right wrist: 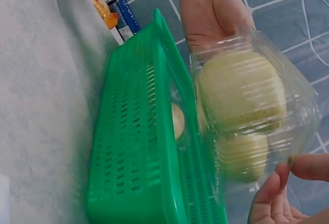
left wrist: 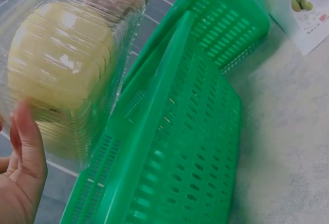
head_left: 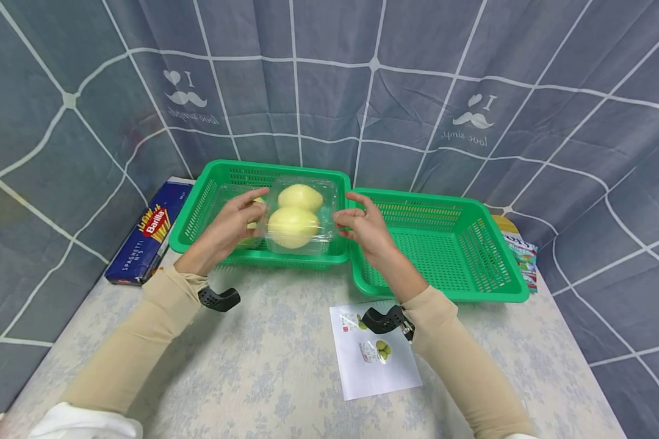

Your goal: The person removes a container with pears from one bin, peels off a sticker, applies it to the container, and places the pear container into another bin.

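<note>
A clear plastic box (head_left: 327, 222) with two pale yellow fruits (head_left: 293, 227) inside is held up above the left green basket (head_left: 285, 261). My left hand (head_left: 233, 224) grips its left side, thumb against the plastic in the left wrist view. On the opposite side, my right hand (head_left: 365, 230) holds the box; the right wrist view shows the thumb and fingers (right wrist: 270, 190) pinching its edge. Lower down in the left basket lies another clear box (head_left: 219, 200) with yellow fruit, partly hidden by my left hand and the held box.
To the right stands a second green basket (head_left: 434, 244), touching the left one. A blue spaghetti box (head_left: 154, 228) leans at the far left. Colourful packets (head_left: 527, 262) lie beyond the right basket. A printed sheet (head_left: 373, 369) rests on the table in front. Tiled-pattern curtain (head_left: 335, 103) hangs behind.
</note>
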A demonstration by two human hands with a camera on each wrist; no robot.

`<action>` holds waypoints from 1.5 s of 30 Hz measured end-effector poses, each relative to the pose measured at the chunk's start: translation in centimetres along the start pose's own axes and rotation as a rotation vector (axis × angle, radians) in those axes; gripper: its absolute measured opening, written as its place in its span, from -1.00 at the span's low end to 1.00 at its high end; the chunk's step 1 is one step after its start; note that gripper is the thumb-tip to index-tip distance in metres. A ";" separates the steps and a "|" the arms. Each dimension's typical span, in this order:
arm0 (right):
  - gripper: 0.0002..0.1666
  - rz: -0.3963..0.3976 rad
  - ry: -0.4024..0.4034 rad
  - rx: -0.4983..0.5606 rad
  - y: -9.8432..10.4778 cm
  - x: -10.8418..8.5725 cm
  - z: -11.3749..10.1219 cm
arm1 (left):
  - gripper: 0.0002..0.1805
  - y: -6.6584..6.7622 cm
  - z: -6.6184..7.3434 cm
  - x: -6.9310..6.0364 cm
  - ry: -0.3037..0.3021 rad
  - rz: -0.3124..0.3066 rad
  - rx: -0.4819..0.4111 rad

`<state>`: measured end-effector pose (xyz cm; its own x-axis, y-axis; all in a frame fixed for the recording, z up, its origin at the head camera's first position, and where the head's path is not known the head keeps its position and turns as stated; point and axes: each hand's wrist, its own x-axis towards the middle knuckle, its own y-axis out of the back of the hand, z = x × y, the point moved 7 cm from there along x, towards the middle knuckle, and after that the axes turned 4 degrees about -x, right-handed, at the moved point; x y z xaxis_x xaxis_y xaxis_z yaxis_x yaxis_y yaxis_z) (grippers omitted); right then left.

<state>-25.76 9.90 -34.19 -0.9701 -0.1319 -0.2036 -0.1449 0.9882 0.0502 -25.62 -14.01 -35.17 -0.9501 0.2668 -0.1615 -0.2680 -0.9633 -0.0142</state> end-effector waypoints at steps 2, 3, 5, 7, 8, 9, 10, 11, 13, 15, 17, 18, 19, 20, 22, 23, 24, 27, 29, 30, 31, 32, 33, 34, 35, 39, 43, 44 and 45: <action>-0.18 -0.016 -0.013 -0.015 0.1 -0.1 0.0 | -0.34 -0.1 0.1 -0.1 0.005 -0.001 -0.009; -0.17 -0.026 -0.019 -0.024 0.1 -0.2 0.1 | -0.34 -0.1 0.0 -0.1 0.010 -0.002 -0.015; -0.19 -0.048 -0.032 -0.047 0.1 -0.3 0.1 | -0.34 0.0 -0.1 -0.2 0.023 -0.004 -0.021; -0.22 -0.073 -0.036 -0.068 0.1 -0.5 0.2 | -0.35 0.0 -0.3 -0.2 0.036 -0.009 -0.027; -0.23 -0.083 -0.034 -0.080 0.1 -0.5 0.2 | -0.35 0.0 -0.4 -0.2 0.041 -0.013 -0.027; -0.25 -0.086 -0.032 -0.086 0.1 -0.6 0.1 | -0.35 0.0 -0.4 -0.2 0.045 -0.021 -0.027; -0.27 -0.084 -0.026 -0.091 0.2 -0.6 0.1 | -0.35 0.0 -0.4 -0.2 0.046 -0.028 -0.024; -0.29 -0.080 -0.017 -0.093 0.2 -0.7 0.0 | -0.35 0.0 -0.5 -0.1 0.046 -0.033 -0.030; -0.32 -0.063 0.003 -0.092 0.4 -0.7 -0.2 | -0.34 0.0 -0.4 -0.1 0.040 -0.049 -0.039; -0.35 -0.041 0.017 -0.085 0.5 -0.8 -0.3 | -0.34 0.0 -0.3 -0.1 0.032 -0.064 -0.052; -0.36 -0.032 0.028 -0.087 0.6 -0.9 -0.4 | -0.33 -0.1 -0.2 -0.1 0.024 -0.071 -0.076; -0.36 -0.031 0.029 -0.087 0.6 -0.8 -0.4 | -0.33 -0.1 -0.1 -0.1 0.020 -0.076 -0.087; -0.36 -0.033 0.029 -0.087 0.6 -0.8 -0.4 | -0.32 -0.1 -0.1 -0.1 0.018 -0.079 -0.096; -0.36 -0.035 0.029 -0.087 0.6 -0.8 -0.4 | -0.32 -0.1 -0.1 -0.2 0.017 -0.081 -0.103; -0.36 -0.040 0.028 -0.092 0.6 -0.8 -0.4 | -0.31 -0.1 -0.1 -0.3 0.017 -0.082 -0.112; -0.36 -0.042 0.028 -0.096 0.6 -0.8 -0.3 | -0.31 -0.1 -0.1 -0.3 0.018 -0.082 -0.116; -0.36 -0.041 0.027 -0.097 0.5 -0.8 -0.3 | -0.31 -0.1 0.0 -0.4 0.018 -0.081 -0.116; -0.36 -0.040 0.027 -0.106 0.6 -0.8 -0.2 | -0.31 -0.1 0.0 -0.5 0.016 -0.083 -0.120; -0.36 -0.038 0.027 -0.107 0.6 -0.8 -0.1 | -0.31 -0.2 0.0 -0.5 0.013 -0.084 -0.125; -0.36 -0.036 0.026 -0.105 0.6 -0.8 -0.1 | -0.31 -0.2 0.0 -0.4 0.012 -0.086 -0.127; -0.36 -0.035 0.026 -0.104 0.7 -0.8 -0.1 | -0.31 -0.2 0.1 -0.4 0.010 -0.087 -0.129; -0.36 -0.034 0.025 -0.103 0.7 -0.8 -0.2 | -0.31 -0.2 0.1 -0.4 0.009 -0.088 -0.132; -0.36 -0.033 0.024 -0.104 0.7 -0.8 -0.2 | -0.32 -0.2 0.1 -0.4 0.007 -0.089 -0.132; -0.36 -0.032 0.022 -0.103 0.7 -0.8 -0.1 | -0.33 -0.3 0.1 -0.4 0.006 -0.089 -0.130; -0.36 -0.031 0.021 -0.104 0.7 -0.9 -0.1 | -0.33 -0.3 0.1 -0.4 0.005 -0.088 -0.130; -0.37 -0.030 0.019 -0.109 0.7 -0.8 -0.1 | -0.35 -0.3 0.1 -0.4 0.006 -0.083 -0.133; -0.38 -0.028 0.022 -0.109 0.7 -0.9 -0.1 | -0.33 -0.3 0.1 -0.4 0.005 -0.085 -0.139; -0.38 -0.028 0.023 -0.109 0.7 -0.9 -0.1 | -0.32 -0.4 0.1 -0.4 0.005 -0.086 -0.142; -0.38 -0.027 0.023 -0.106 0.7 -0.9 -0.1 | -0.31 -0.4 0.2 -0.4 0.004 -0.089 -0.145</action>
<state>-24.99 10.71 -33.83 -0.9696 -0.1615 -0.1839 -0.1898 0.9705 0.1486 -25.11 -13.74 -34.93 -0.9231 0.3509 -0.1571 -0.3246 -0.9303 -0.1707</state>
